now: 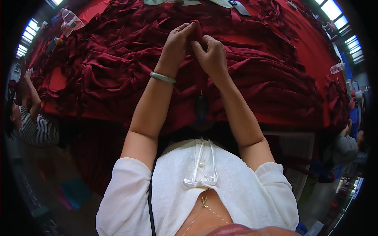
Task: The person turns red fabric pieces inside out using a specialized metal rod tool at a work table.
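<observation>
Both my arms reach forward over a wide spread of dark red fabric [114, 70] that lies in folds and loose strips. My left hand [178, 42], with a pale bangle at its wrist, pinches the top of a dark red fabric strip [198, 30] between thumb and fingers. Just below it and to the right, my right hand [212, 54] is closed with its thumb on the same strip, which hangs down between the hands. A dark upright object [201, 105] stands near the table's front edge below my hands; its kind is unclear.
A clear plastic bottle [71, 20] lies at the far left, another clear container [337, 68] at the right. A dark phone-like object [239, 7] rests at the back. Other people work at the left [35, 118] and right [346, 143] edges. Brighter red cloth [311, 51] covers the table.
</observation>
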`<state>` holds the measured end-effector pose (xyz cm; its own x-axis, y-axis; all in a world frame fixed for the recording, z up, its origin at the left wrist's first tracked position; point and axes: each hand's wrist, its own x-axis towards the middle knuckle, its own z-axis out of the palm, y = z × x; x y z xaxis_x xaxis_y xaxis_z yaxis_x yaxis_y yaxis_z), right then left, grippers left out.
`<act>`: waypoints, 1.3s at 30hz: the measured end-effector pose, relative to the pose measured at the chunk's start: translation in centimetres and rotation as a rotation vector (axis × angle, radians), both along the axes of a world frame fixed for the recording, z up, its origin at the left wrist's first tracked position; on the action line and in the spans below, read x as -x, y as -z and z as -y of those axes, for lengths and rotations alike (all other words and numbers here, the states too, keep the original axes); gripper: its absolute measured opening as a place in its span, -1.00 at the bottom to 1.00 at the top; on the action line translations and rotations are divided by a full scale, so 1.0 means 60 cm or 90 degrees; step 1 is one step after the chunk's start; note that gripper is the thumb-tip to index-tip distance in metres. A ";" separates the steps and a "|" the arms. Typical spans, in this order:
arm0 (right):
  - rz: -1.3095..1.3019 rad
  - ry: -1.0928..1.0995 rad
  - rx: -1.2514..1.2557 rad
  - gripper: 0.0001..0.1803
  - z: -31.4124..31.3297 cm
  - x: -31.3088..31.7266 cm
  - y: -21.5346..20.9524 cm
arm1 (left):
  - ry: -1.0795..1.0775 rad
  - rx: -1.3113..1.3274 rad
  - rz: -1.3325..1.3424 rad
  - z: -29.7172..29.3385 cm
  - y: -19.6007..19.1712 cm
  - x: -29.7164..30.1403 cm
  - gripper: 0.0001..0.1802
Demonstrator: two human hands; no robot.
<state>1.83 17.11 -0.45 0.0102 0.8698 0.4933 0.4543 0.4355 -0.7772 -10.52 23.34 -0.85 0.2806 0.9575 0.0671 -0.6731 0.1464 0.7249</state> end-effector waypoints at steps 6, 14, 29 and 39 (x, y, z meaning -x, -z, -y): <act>0.038 -0.004 0.058 -0.65 -0.023 -0.005 -0.004 | -0.007 0.014 0.033 -0.021 0.011 0.008 -0.92; -0.259 -0.162 0.108 -0.69 -0.030 -0.011 0.023 | 0.012 -0.038 -0.066 0.002 -0.010 0.007 -0.80; 0.050 -0.033 0.003 -0.66 -0.015 -0.010 0.010 | -0.081 0.018 -0.037 0.027 0.007 -0.004 -0.95; -0.027 -0.147 -0.057 -0.64 -0.131 -0.016 -0.013 | -0.080 0.002 -0.006 0.028 0.006 -0.005 -0.93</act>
<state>2.80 24.98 0.33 -0.1619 0.8042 0.5719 0.3021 0.5921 -0.7471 -10.22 21.63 -1.21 0.1595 0.9852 0.0624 -0.6799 0.0638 0.7305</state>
